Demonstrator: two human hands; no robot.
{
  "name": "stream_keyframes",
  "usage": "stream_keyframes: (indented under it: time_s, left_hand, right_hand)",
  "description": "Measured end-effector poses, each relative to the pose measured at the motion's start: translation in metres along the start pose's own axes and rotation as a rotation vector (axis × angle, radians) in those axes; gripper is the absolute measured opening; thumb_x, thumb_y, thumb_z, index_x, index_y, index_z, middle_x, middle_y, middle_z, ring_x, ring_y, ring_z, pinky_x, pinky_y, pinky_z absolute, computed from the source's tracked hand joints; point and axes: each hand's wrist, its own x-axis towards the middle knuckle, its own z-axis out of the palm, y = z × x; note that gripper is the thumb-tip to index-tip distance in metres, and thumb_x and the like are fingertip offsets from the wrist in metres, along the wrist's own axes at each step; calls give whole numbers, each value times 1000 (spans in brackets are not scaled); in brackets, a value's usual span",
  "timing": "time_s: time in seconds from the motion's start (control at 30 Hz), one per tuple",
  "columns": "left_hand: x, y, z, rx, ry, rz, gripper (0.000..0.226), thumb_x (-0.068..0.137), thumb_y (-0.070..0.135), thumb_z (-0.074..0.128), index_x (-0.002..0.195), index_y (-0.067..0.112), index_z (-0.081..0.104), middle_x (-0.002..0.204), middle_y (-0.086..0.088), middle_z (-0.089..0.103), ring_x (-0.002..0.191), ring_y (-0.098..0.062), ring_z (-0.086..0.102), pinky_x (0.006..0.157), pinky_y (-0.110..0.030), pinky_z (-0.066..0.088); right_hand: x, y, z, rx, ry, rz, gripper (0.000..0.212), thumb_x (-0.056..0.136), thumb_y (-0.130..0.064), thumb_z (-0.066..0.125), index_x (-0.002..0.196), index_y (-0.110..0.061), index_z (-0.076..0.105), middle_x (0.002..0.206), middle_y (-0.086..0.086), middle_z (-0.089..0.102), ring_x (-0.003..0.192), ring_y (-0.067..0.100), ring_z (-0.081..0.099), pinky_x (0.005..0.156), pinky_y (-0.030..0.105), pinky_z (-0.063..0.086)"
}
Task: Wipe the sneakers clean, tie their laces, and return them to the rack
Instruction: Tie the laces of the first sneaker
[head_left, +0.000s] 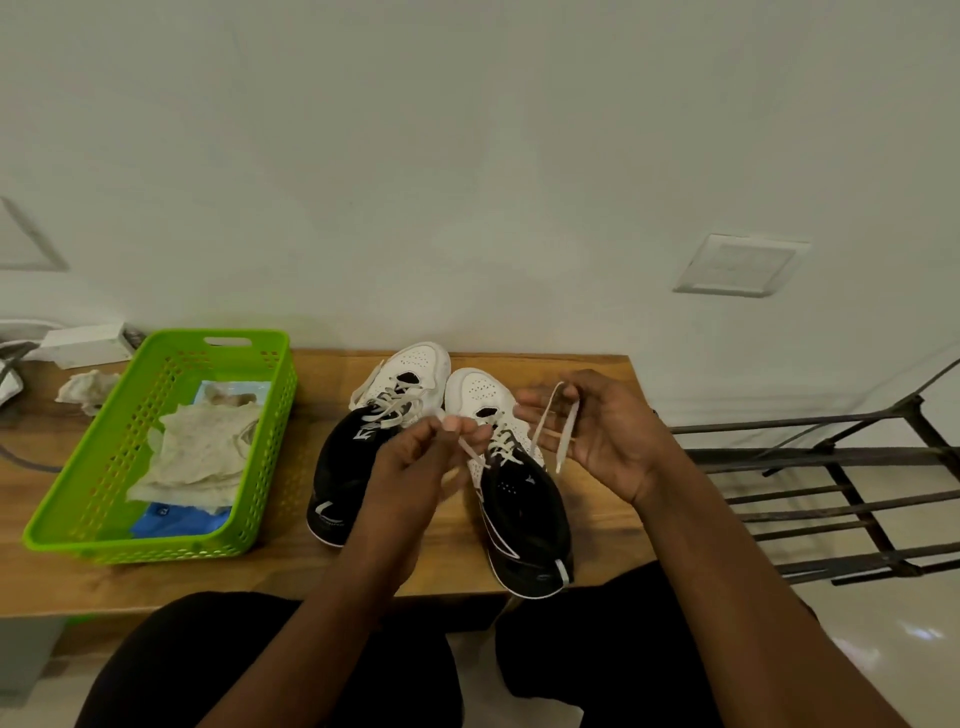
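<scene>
Two black-and-white sneakers stand side by side on the wooden table, toes toward the wall. The left sneaker has its laces lying loose. Both hands work above the right sneaker. My left hand pinches one end of the right sneaker's pale lace between thumb and fingers. My right hand holds the other lace end as a loop draped over its fingers.
A green plastic basket at the table's left holds used cloths and a blue packet. A crumpled wipe and a white box lie behind it. A dark metal shoe rack stands to the right of the table.
</scene>
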Motion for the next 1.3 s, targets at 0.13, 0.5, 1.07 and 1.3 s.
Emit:
stream_keyframes:
  time_s: [0.13, 0.5, 1.07, 1.3]
  left_hand:
    - [12, 18, 15, 204, -12, 330, 19, 101, 18, 55, 104, 19, 73, 92, -1, 79, 91, -14, 75, 79, -22, 58]
    - [37, 32, 26, -31, 18, 209, 15, 84, 19, 76, 97, 14, 81, 88, -12, 78, 75, -19, 70, 74, -33, 59]
    - [40, 33, 18, 272, -56, 408, 16, 84, 17, 79, 88, 3, 73, 73, -6, 75, 61, -9, 68, 59, -18, 50]
    - [36, 29, 24, 321, -32, 391, 20, 86, 19, 76, 78, 2, 69, 63, 1, 67, 57, -2, 60, 58, -12, 46]
  right_hand:
    - [1, -7, 16, -72, 28, -181, 40, 97, -42, 51, 84, -8, 66, 82, 11, 68, 72, 22, 60, 78, 40, 52]
    - [10, -2, 38, -193, 115, -413, 20, 89, -6, 67, 108, -3, 64, 82, 12, 74, 68, 14, 68, 59, 24, 51]
    - [3, -7, 31, -466, 122, -406, 15, 79, -22, 79, 84, -9, 72, 67, 1, 69, 62, 9, 56, 58, 25, 43]
    - [-10, -7, 18, -1137, -61, -594, 11, 85, -21, 68, 79, -22, 59, 69, -8, 60, 62, 7, 53, 60, 32, 45]
